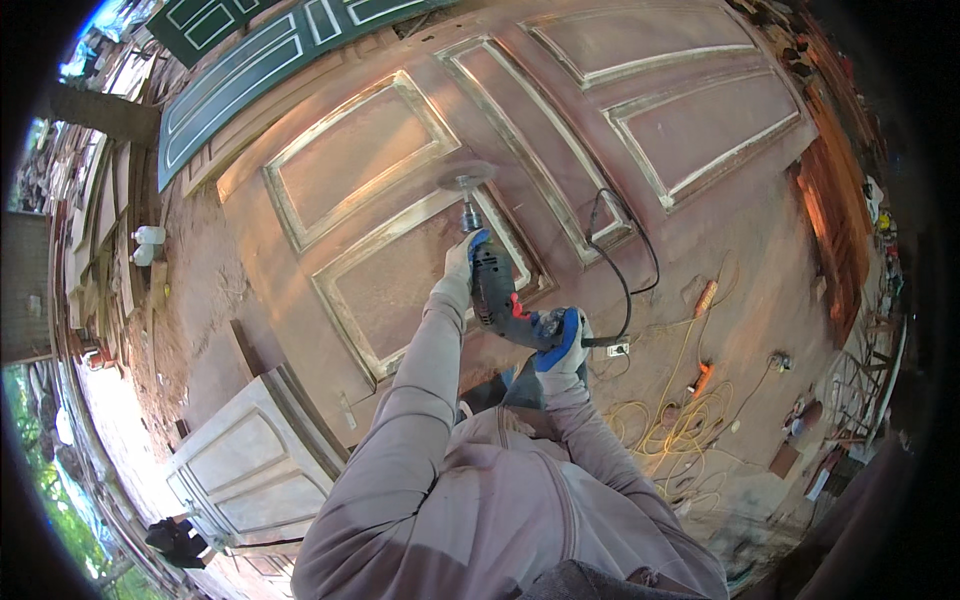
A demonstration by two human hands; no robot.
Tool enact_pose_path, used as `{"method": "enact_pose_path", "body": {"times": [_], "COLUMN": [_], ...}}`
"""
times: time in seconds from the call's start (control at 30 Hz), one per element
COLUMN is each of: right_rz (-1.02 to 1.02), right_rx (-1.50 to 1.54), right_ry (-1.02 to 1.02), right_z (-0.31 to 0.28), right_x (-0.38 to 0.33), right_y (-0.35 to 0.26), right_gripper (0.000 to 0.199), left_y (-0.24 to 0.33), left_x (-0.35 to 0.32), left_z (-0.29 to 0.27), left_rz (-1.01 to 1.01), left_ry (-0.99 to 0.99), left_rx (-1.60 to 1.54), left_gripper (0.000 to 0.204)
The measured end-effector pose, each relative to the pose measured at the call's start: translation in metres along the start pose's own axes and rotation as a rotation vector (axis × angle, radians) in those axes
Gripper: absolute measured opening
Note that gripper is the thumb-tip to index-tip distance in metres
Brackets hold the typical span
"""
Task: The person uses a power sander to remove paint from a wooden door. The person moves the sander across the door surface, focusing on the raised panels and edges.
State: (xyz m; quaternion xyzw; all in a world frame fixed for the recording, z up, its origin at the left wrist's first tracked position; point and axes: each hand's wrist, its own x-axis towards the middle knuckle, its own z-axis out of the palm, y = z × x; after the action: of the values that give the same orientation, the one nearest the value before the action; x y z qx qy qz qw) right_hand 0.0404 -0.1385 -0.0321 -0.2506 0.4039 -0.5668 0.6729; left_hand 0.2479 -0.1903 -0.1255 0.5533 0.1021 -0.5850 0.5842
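Observation:
A dark power drill [490, 285] with a red accent is held out in front of me, over a large brown panelled door [350, 235]. My left hand [461, 258], in a white and blue glove, is closed around the drill's front near the chuck. My right hand [566, 348], gloved the same way, grips the rear handle. From the chuck [469, 216] a round disc [465, 178] reaches the door; it looks blurred, at the frame between two raised panels. Pale, scuffed mouldings edge the panels. A black cord [628, 300] loops away from the handle.
Yellow extension cord [680, 430] lies coiled on the ground at right, with an orange connector [702, 379]. A whitish door [255, 465] lies at lower left. Green doors [235, 90] rest beyond. Reddish planks [835, 220] are stacked at right, and white containers [147, 243] stand at left.

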Motion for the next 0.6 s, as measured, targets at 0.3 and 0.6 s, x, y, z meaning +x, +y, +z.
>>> {"method": "enact_pose_path", "body": {"times": [0.3, 0.6], "right_rz": [0.114, 0.045], "right_rx": [0.033, -0.053], "right_ry": [0.054, 0.072], "right_z": [0.005, 0.003], "right_x": [0.010, 0.034], "right_y": [-0.019, -0.040], "right_gripper": [0.021, 0.016], "left_y": [-0.009, -0.022], "left_x": [-0.018, -0.006], "left_z": [0.000, 0.019], "left_rz": [-0.074, -0.002], "left_ry": [-0.006, -0.148], "left_rx": [-0.225, -0.332], "left_gripper": [0.027, 0.026]}}
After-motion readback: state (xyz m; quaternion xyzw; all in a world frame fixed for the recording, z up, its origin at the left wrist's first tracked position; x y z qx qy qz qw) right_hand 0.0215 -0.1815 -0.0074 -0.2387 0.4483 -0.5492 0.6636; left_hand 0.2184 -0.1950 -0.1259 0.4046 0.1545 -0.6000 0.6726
